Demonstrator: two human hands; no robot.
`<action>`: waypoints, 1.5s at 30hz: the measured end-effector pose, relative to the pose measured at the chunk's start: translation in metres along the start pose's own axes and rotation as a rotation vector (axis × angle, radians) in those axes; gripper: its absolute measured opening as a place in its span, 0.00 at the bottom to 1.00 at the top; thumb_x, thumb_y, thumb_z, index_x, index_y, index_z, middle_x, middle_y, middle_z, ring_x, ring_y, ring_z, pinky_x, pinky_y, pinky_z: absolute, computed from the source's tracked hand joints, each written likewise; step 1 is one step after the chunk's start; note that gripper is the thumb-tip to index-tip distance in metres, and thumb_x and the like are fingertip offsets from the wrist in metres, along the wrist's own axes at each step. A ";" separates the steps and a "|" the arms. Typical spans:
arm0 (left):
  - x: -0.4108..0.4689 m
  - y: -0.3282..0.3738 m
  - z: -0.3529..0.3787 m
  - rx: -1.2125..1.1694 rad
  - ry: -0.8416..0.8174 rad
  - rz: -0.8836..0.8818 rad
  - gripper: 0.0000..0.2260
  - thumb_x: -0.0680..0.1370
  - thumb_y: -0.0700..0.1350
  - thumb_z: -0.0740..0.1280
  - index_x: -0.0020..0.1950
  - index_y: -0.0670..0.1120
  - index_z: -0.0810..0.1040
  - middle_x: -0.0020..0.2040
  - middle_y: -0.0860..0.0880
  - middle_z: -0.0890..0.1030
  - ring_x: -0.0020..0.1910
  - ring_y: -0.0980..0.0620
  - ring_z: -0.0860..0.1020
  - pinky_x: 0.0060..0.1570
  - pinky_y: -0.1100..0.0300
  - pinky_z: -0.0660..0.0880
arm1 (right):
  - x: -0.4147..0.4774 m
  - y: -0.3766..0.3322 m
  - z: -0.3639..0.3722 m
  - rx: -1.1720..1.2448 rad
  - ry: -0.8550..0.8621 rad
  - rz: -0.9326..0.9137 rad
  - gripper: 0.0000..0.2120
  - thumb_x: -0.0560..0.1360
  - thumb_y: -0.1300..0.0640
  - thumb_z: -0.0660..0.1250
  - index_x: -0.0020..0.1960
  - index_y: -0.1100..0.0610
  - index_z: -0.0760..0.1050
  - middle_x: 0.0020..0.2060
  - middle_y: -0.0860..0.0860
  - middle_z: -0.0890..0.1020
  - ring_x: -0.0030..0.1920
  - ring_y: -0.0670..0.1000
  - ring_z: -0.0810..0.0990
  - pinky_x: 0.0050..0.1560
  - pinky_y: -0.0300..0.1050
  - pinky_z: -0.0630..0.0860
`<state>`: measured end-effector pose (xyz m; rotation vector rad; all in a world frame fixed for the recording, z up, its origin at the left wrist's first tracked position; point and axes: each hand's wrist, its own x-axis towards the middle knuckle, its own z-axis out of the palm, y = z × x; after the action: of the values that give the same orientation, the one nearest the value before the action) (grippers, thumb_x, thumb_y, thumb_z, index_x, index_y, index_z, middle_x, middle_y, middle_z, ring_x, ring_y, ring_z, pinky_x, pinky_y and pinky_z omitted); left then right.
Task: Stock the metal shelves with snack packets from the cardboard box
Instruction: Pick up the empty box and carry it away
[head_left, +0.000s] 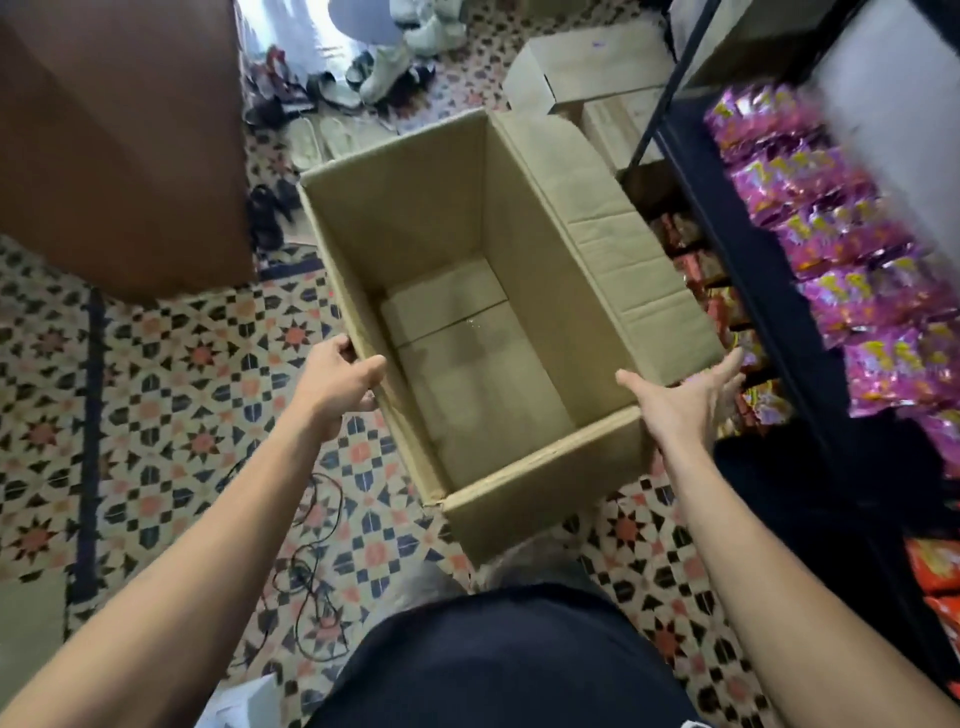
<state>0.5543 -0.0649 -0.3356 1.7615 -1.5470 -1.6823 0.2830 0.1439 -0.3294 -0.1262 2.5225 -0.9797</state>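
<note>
An open cardboard box (431, 218) fills the middle of the view, and nothing lies inside it. My left hand (337, 379) grips its left wall near the front corner, thumb over the rim. My right hand (685, 395) is flat with fingers spread against the box's right side, beside the folded-out flap. The black metal shelves (727, 228) stand on the right. Their upper level holds rows of pink and purple snack packets (841, 260). Red and orange packets (711, 291) fill the lower levels.
Patterned floor tiles (171, 395) lie underneath, with black cables (311, 566) by my legs. A brown wooden panel (119, 140) stands at left. More cardboard boxes (576, 73) and several shoes (332, 88) sit at the back.
</note>
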 end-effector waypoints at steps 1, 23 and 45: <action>0.012 0.008 -0.002 0.010 0.000 -0.006 0.10 0.74 0.38 0.67 0.54 0.36 0.74 0.43 0.41 0.75 0.40 0.45 0.77 0.42 0.43 0.81 | 0.011 -0.014 0.004 -0.082 -0.005 -0.026 0.61 0.65 0.47 0.81 0.81 0.52 0.40 0.80 0.59 0.43 0.79 0.62 0.47 0.76 0.60 0.53; 0.359 0.266 -0.054 0.200 -0.300 0.154 0.14 0.78 0.34 0.62 0.55 0.49 0.80 0.47 0.47 0.85 0.34 0.53 0.82 0.28 0.63 0.77 | 0.190 -0.295 0.211 -0.211 -0.233 0.009 0.23 0.82 0.58 0.62 0.76 0.58 0.65 0.72 0.55 0.72 0.70 0.58 0.71 0.69 0.54 0.69; 0.682 0.481 0.096 0.525 -0.188 0.193 0.29 0.75 0.64 0.62 0.66 0.43 0.72 0.57 0.41 0.80 0.54 0.40 0.79 0.57 0.45 0.76 | 0.488 -0.443 0.243 0.269 0.134 0.307 0.25 0.79 0.64 0.63 0.76 0.57 0.66 0.73 0.54 0.70 0.70 0.56 0.72 0.69 0.45 0.67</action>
<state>0.0754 -0.7541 -0.3793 1.6260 -2.3293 -1.4715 -0.0862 -0.4522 -0.3713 0.4065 2.4002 -1.2151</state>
